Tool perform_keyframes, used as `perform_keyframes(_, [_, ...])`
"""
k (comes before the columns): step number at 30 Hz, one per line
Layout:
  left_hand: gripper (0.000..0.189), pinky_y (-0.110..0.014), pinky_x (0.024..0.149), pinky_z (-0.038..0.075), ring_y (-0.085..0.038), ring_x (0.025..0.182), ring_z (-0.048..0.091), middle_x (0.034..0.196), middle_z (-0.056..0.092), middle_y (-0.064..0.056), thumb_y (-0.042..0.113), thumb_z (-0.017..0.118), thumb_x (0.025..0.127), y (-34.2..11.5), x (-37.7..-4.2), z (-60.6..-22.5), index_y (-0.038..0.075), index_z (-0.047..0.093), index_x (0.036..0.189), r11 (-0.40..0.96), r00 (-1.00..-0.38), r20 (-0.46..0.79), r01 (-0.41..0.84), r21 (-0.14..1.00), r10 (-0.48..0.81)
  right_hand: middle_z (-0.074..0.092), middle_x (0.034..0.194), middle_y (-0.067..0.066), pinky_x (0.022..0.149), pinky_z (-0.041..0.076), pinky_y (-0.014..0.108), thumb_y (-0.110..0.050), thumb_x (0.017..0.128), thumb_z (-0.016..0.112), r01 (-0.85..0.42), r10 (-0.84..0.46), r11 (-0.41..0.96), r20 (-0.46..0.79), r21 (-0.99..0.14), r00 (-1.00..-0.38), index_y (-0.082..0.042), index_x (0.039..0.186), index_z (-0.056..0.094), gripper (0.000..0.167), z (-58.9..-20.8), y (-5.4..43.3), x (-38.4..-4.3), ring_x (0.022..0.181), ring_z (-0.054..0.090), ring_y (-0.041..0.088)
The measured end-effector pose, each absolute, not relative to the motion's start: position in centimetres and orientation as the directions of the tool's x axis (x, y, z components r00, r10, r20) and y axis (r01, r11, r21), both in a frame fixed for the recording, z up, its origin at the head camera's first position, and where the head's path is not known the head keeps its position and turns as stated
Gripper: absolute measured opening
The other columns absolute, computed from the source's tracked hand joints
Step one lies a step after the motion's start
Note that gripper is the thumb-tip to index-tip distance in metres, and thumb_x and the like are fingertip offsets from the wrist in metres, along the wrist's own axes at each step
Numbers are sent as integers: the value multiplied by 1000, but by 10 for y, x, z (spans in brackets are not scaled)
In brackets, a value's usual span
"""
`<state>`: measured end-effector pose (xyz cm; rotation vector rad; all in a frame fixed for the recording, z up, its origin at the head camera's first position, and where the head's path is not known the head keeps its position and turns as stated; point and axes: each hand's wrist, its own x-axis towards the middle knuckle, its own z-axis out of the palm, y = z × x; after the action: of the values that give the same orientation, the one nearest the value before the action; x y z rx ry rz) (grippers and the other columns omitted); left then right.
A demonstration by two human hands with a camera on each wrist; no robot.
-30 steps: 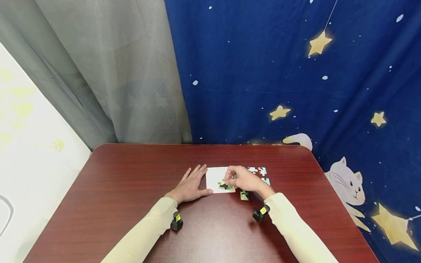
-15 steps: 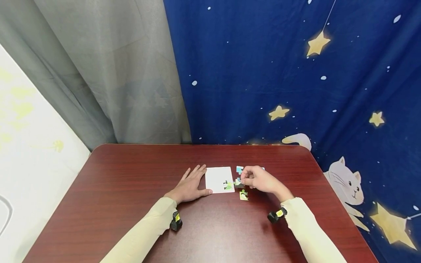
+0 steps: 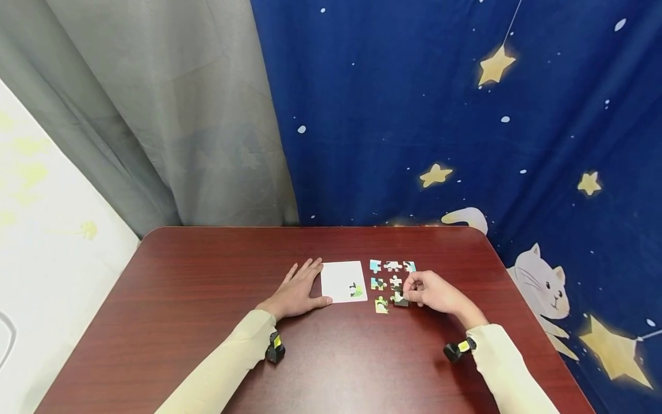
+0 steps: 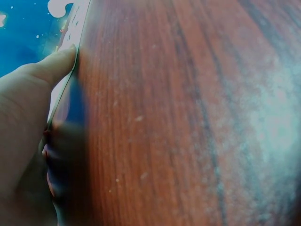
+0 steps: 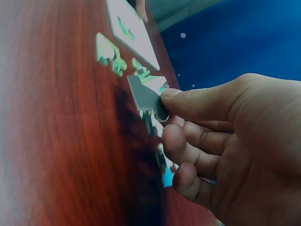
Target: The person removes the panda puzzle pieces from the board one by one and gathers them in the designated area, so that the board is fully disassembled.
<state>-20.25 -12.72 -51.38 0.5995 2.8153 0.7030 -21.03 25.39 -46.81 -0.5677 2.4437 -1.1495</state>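
My right hand [image 3: 434,292] pinches a jigsaw puzzle piece [image 5: 149,92] between thumb and fingers, just right of the other pieces. In the right wrist view the piece is tilted, with a dark grey lower part and a white and green upper part. To the left, a white square board [image 3: 338,276] carries one green, black and white piece [image 3: 355,290] in its lower right corner. My left hand [image 3: 297,293] rests with spread fingers at the board's left side, its thumb by the lower left corner.
Loose puzzle pieces lie in rows between the board and my right hand, among them a blue one [image 3: 375,266] at the back and a green one [image 3: 381,305] at the front. The reddish-brown table [image 3: 207,345] ends at a blue star-patterned curtain [image 3: 393,115].
From over the board's lower right part, my right hand has moved right, past the loose pieces, with a dark-edged puzzle piece at its fingertips. My left hand has stayed at the board's edge.
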Motion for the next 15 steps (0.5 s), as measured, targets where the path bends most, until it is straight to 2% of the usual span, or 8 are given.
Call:
perform_keyframes(10, [102, -61, 136, 8, -34, 168, 18, 179, 24, -10, 63, 71, 94, -129, -204, -519, 5, 31, 168, 787, -902, -47, 348, 510, 430, 69, 85, 9, 61, 53, 24, -2, 98, 70, -198, -515, 587, -173, -785, -839, 1, 95, 69, 5, -480, 263, -210, 65, 58, 12])
perform_keyframes(15, [101, -60, 137, 6, -32, 169, 16, 180, 23, -9, 63, 70, 95, -129, -204, -520, 5, 31, 168, 788, -903, -58, 339, 514, 427, 66, 79, 6, 60, 49, 23, -4, 97, 72, -191, -474, 612, -163, -767, -865, -1, 98, 70, 4, -480, 263, -213, 64, 56, 12])
